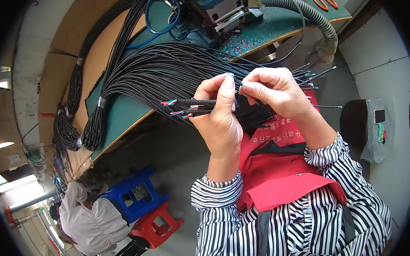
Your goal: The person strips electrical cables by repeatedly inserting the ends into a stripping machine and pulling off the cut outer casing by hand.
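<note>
Several black braided cables are gripped in my left hand; their ends stick out to the left with coloured inner wires showing. The thumb and forefinger of that hand are pinched together at the top. Close to its right, my right hand has its thumb and forefinger pinched as well, and what lies between them is too small to tell. Behind both hands a large bundle of black cables sweeps across the green table. Loose cable ends poke out beyond my right hand, over a red apron.
At the back stands a machine with a grey corrugated hose. Coloured wire scraps lie beside it, and orange-handled scissors at the far corner. Blue and red stools stand lower left, near another person.
</note>
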Tool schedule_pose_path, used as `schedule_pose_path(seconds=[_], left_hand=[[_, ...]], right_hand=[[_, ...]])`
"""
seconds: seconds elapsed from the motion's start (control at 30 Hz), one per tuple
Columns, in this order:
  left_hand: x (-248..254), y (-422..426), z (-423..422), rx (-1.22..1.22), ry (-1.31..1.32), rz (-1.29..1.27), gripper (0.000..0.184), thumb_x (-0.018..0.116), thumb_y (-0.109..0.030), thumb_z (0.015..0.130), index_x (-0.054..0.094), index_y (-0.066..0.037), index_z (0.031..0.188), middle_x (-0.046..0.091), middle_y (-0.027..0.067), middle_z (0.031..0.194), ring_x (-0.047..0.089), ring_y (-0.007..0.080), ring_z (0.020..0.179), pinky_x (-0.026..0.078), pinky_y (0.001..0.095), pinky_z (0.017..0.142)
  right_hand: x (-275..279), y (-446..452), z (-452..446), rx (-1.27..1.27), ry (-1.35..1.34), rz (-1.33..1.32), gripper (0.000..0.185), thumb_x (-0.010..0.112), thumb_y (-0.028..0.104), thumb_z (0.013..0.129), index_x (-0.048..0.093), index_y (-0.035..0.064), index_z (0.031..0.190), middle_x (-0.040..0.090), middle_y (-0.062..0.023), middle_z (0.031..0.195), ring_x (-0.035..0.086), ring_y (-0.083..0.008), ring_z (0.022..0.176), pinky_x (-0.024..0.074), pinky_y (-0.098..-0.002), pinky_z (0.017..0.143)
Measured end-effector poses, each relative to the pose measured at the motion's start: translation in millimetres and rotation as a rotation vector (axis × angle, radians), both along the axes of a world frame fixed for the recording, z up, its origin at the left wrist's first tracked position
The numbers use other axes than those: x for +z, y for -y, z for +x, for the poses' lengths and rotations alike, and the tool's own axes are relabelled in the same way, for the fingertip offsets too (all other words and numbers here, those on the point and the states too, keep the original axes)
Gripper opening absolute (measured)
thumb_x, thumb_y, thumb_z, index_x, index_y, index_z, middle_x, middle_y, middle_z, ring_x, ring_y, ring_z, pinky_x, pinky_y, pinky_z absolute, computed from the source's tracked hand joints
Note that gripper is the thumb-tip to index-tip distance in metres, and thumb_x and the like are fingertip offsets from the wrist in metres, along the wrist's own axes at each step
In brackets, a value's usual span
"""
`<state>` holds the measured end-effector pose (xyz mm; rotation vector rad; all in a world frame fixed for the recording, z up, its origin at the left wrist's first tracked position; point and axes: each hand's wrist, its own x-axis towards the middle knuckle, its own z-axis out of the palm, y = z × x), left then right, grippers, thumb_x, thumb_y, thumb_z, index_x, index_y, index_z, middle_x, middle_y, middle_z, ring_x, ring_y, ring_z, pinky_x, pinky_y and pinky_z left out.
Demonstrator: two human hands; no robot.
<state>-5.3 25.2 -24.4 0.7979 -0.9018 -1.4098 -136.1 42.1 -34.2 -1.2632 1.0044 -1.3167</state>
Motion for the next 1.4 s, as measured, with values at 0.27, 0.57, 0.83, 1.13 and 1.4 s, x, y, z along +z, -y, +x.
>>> schedule_pose_path(seconds=[0.27, 0.57, 0.83, 1.13, 1.4], left_hand=[[-2, 6, -13, -0.059, -0.155, -0.213, 0.020, 0.057, 0.001, 0.078, 0.051, 0.002, 0.098, 0.051, 0.0066, 0.085, 0.043, 0.0098, 0.065, 0.037, 0.0217, 0.062], [-17, 17, -16, -0.163, -0.219, -0.259, 0.010, 0.062, 0.000, 0.078, 0.059, 0.002, 0.087, 0.054, 0.0067, 0.092, 0.053, 0.0126, 0.078, 0.044, 0.0236, 0.069], [6, 19, -2, -0.098, -0.084, -0.242, 0.009, 0.056, -0.003, 0.083, 0.059, 0.004, 0.087, 0.056, 0.0061, 0.082, 0.052, 0.0121, 0.071, 0.043, 0.0219, 0.064], [21, 21, 18, -0.190, -0.084, -0.092, 0.010, 0.065, -0.002, 0.076, 0.059, 0.001, 0.083, 0.057, 0.0009, 0.069, 0.044, 0.0024, 0.053, 0.032, 0.0156, 0.047], [15, 15, -1, -0.023, -0.045, -0.080, 0.007, 0.061, 0.001, 0.076, 0.055, -0.001, 0.073, 0.048, -0.0008, 0.057, 0.037, 0.0038, 0.045, 0.027, 0.0175, 0.042]], right_hand=[[7, 5, -6, -0.691, 0.253, -0.154, 0.021, 0.051, 0.005, 0.087, 0.055, -0.0047, 0.105, 0.059, -0.0066, 0.083, 0.053, -0.0083, 0.068, 0.0429, -0.0193, 0.060], [47, 6, 9, -0.495, -0.633, -0.798, 0.019, 0.064, 0.008, 0.077, 0.059, -0.0017, 0.092, 0.060, -0.0127, 0.086, 0.057, -0.0255, 0.078, 0.0458, -0.0311, 0.071], [39, 3, 19, -0.491, -0.031, -0.419, 0.015, 0.057, 0.000, 0.081, 0.059, -0.0038, 0.096, 0.061, -0.0089, 0.086, 0.058, -0.0099, 0.069, 0.0473, -0.0197, 0.063], [25, 1, 4, -0.277, -0.539, -0.474, 0.011, 0.065, 0.004, 0.074, 0.061, -0.0010, 0.083, 0.057, -0.0096, 0.066, 0.054, -0.0172, 0.055, 0.0407, -0.0257, 0.050], [17, 0, 11, -0.150, -0.426, -0.298, 0.007, 0.058, 0.004, 0.080, 0.059, -0.0029, 0.078, 0.057, -0.0055, 0.062, 0.052, -0.0097, 0.050, 0.0416, -0.0215, 0.047]])
